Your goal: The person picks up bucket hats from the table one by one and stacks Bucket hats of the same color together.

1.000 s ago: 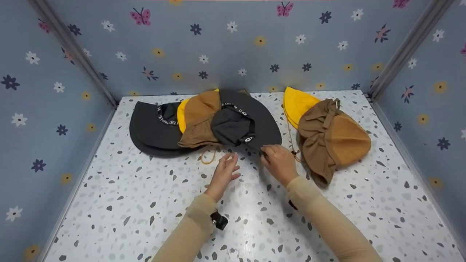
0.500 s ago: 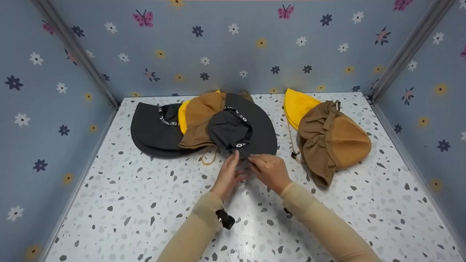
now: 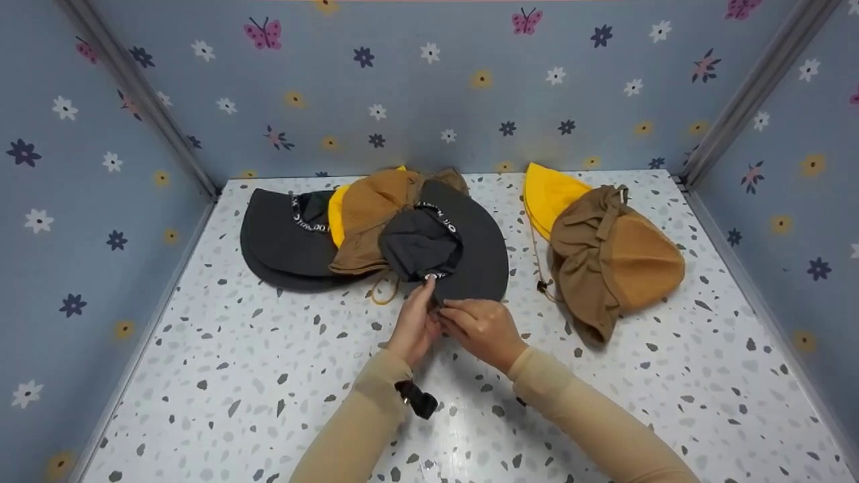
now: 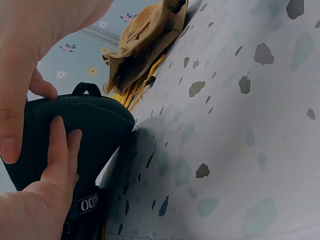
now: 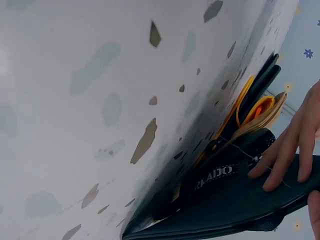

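Note:
A black wide-brimmed sun hat (image 3: 482,241), with white lettering round its inner band, lies tilted on the left pile. My left hand (image 3: 412,327) grips its near side, thumb on top by the crown and fingers below. Beside it, my right hand (image 3: 484,330) pinches the near edge of the brim. Both wrist views show fingers on the dark brim; the lettered band (image 5: 214,175) is visible in the right wrist view. Under this hat lies a brown bucket hat (image 3: 376,194), over a yellow hat (image 3: 335,215) and dark brims (image 3: 282,235).
On the right sit a brown sun hat (image 3: 614,251) with a ruffled brim and a yellow brim (image 3: 550,194) behind it, a cord hanging beside them. Flower-patterned panels (image 3: 429,87) enclose the speckled white table (image 3: 268,402) at the back and sides.
The right hand has slid left and nearer along the brim, drawing the black hat slightly toward me. The left hand, at first apart from the hat, now grips it.

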Demonstrator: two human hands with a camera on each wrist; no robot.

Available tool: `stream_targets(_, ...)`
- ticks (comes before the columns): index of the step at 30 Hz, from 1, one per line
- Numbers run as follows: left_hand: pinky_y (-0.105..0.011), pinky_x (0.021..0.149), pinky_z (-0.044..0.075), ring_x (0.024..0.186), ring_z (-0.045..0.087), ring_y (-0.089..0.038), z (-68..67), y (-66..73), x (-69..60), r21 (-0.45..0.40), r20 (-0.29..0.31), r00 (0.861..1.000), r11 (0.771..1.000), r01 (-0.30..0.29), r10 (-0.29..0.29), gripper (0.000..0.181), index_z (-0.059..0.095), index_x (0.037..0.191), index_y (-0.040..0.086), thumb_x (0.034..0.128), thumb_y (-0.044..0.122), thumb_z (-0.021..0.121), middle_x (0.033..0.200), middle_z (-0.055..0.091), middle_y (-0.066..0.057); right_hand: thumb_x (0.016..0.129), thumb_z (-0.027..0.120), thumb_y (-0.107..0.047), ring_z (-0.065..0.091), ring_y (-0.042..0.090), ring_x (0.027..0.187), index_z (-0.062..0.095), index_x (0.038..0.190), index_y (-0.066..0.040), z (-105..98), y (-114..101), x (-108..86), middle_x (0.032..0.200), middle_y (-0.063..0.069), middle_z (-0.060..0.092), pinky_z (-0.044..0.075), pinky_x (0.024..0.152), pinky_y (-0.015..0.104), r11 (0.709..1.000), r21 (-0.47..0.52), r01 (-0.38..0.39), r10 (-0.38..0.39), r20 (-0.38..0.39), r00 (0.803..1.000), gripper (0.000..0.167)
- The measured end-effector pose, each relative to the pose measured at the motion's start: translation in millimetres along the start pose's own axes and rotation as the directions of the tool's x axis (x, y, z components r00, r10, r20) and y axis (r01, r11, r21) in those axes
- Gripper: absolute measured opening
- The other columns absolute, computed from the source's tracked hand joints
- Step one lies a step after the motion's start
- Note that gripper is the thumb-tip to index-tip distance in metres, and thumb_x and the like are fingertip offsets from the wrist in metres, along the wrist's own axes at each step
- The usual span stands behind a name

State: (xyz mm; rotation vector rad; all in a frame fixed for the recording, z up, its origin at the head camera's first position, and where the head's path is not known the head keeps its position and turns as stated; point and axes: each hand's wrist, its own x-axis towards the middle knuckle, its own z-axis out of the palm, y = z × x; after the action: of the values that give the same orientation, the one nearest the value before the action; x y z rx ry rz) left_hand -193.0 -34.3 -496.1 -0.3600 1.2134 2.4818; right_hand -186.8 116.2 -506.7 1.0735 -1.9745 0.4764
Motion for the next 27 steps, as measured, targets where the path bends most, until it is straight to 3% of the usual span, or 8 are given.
stream_targets(6,-0.028,0.073,0.054,0.085,0.063,-0.015,0.5,-0.7,0.8,-0.005,-0.060,0.998,1.000,0.014,-0.014,0.045,0.032,0.143,0.008,0.1058,0.028,0.048,0.116,0.054,-0.008,0.077,0.084,-0.011,0.074,0.018,0.086,0.078,0.097,-0.007,-0.4,-1.8,-2.4,0.097,0.005,0.077,0.062,0.075,0.030,0.999,0.032,0.016,-0.017,0.031,0.999,0.021)
stream_targets(12,-0.026,0.076,0.056,0.094,0.063,-0.016,1.3,-0.4,0.7,0.055,-0.126,0.992,0.998,0.039,-0.031,0.076,0.003,0.159,0.011,0.1025,0.018,0.054,0.142,0.044,-0.018,0.078,0.084,-0.011,0.074,0.018,0.089,0.078,0.097,-0.007,-0.2,-1.5,-3.9,0.098,0.005,0.077,0.061,0.079,0.030,0.996,0.084,0.003,-0.006,0.040,0.999,0.021)
stream_targets(14,-0.025,0.073,0.057,0.090,0.064,-0.015,1.1,-1.0,0.3,0.081,-0.141,0.989,0.996,0.044,-0.032,0.085,-0.002,0.160,0.012,0.0998,0.014,0.058,0.136,0.050,-0.018,0.078,0.083,-0.011,0.074,0.018,0.088,0.078,0.098,-0.007,-0.7,-1.8,-3.9,0.097,0.005,0.077,0.061,0.079,0.030,0.992,0.124,-0.037,0.032,0.038,0.999,0.020)
stream_targets(18,-0.025,0.062,0.057,0.070,0.066,-0.012,1.5,-2.9,-1.2,0.110,-0.139,0.990,0.994,0.026,-0.011,0.090,-0.001,0.160,0.013,0.0954,0.007,0.062,0.097,0.067,-0.010,0.082,0.079,-0.010,0.072,0.016,0.083,0.078,0.097,-0.009,-2.2,-1.5,-3.0,0.091,0.003,0.077,0.061,0.076,0.029,0.950,0.234,-0.206,0.207,0.023,0.978,0.015)
stream_targets(20,-0.029,0.061,0.059,0.068,0.067,-0.014,2.0,-3.8,-2.1,0.090,-0.120,0.993,0.996,-0.002,0.013,0.089,0.000,0.160,0.014,0.0953,0.004,0.060,0.092,0.068,-0.010,0.085,0.077,-0.010,0.071,0.016,0.083,0.078,0.097,-0.010,-2.9,-0.2,-2.2,0.090,0.002,0.076,0.060,0.076,0.030,0.905,0.290,-0.313,0.320,0.024,0.947,0.012)
stream_targets(23,-0.037,0.069,0.063,0.086,0.071,-0.023,3.5,-4.2,-3.1,0.046,-0.087,0.996,0.999,-0.028,0.032,0.088,-0.001,0.160,0.016,0.0956,0.000,0.057,0.119,0.062,-0.020,0.089,0.074,-0.012,0.068,0.017,0.089,0.077,0.098,-0.010,-4.3,2.8,-2.0,0.094,0.002,0.075,0.058,0.081,0.032,0.804,0.351,-0.480,0.495,0.051,0.867,0.010)
stream_targets(25,-0.043,0.075,0.063,0.102,0.070,-0.032,4.1,-3.9,-4.0,0.025,-0.062,0.998,0.999,-0.032,0.034,0.088,0.000,0.160,0.018,0.0958,-0.002,0.056,0.137,0.050,-0.025,0.091,0.073,-0.016,0.066,0.018,0.094,0.076,0.102,-0.009,-5.6,4.9,-2.1,0.099,0.002,0.073,0.056,0.085,0.034,0.698,0.393,-0.598,0.619,0.089,0.781,0.013)
stream_targets(27,-0.045,0.079,0.063,0.114,0.064,-0.039,5.0,-3.4,-5.1,0.018,-0.048,0.998,0.999,-0.030,0.031,0.088,0.001,0.160,0.021,0.0955,-0.002,0.057,0.147,0.041,-0.026,0.092,0.073,-0.019,0.063,0.020,0.096,0.074,0.106,-0.007,-6.0,8.4,-3.0,0.103,0.004,0.072,0.053,0.085,0.032,0.578,0.430,-0.694,0.727,0.115,0.677,0.019)
